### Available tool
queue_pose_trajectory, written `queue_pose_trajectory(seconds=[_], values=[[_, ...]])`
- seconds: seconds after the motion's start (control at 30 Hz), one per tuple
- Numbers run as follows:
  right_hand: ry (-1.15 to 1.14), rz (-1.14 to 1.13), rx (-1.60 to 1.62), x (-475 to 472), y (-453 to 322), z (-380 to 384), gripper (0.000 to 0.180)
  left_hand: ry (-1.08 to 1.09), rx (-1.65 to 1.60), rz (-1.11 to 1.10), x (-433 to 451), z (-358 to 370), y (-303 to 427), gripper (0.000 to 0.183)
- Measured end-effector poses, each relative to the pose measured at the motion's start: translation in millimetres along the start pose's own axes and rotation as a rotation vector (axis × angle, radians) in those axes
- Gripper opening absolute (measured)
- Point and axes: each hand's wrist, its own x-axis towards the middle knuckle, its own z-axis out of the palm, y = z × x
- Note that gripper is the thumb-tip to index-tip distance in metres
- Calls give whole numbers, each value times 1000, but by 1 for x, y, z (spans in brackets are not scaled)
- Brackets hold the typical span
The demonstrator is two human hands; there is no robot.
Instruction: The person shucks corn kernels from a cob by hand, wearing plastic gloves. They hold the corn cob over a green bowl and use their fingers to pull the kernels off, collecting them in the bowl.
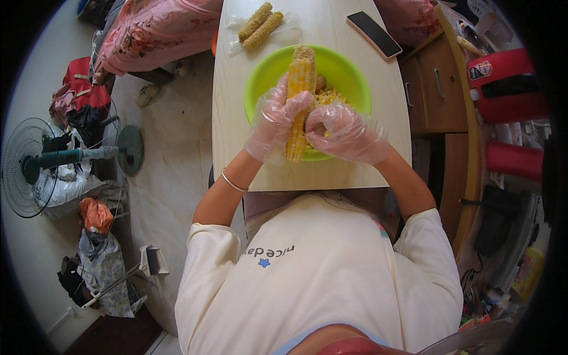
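Observation:
A corn cob (299, 82) with yellow and pale kernels is held upright over a lime-green plastic bowl (355, 75). My left hand (277, 117), in a clear plastic glove, grips its middle, thumb across the front. The cob's far tip and right side are stripped of kernels. Also gloved, my right hand (344, 128) is curled beside the cob's lower right side, thumb and fingers bent; whether it holds kernels is hidden. Loose corn kernels (329, 94) lie in the bowl, with a rounded brownish piece beside them.
Two stripped cobs (262, 27) lie on a clear plastic bag (286, 29) at the table's (235, 173) far left. A phone (374, 34) rests at the far right. Wooden drawers (437, 88) stand to the right; a standing fan (31, 168) is at the left.

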Motion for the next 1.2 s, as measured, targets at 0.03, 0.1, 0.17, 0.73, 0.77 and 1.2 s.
queue_pose_trajectory(seconds=[0.03,0.1,0.17,0.73,0.77,1.2], values=[[8,-30,-19,0,0,-2,13,0,11,-16,0,-1,2,57],[22,-92,-59,2,0,-4,13,-16,-43,-36,1,0,5,56],[34,-110,26,5,-1,-5,14,-48,-173,-46,3,1,6,56],[0,-103,57,13,17,-2,12,-49,-94,-64,17,0,5,60],[4,-129,69,13,18,-2,12,-40,-98,-59,17,0,4,60],[29,-243,358,13,27,-2,12,-10,-100,-145,7,5,17,57]])
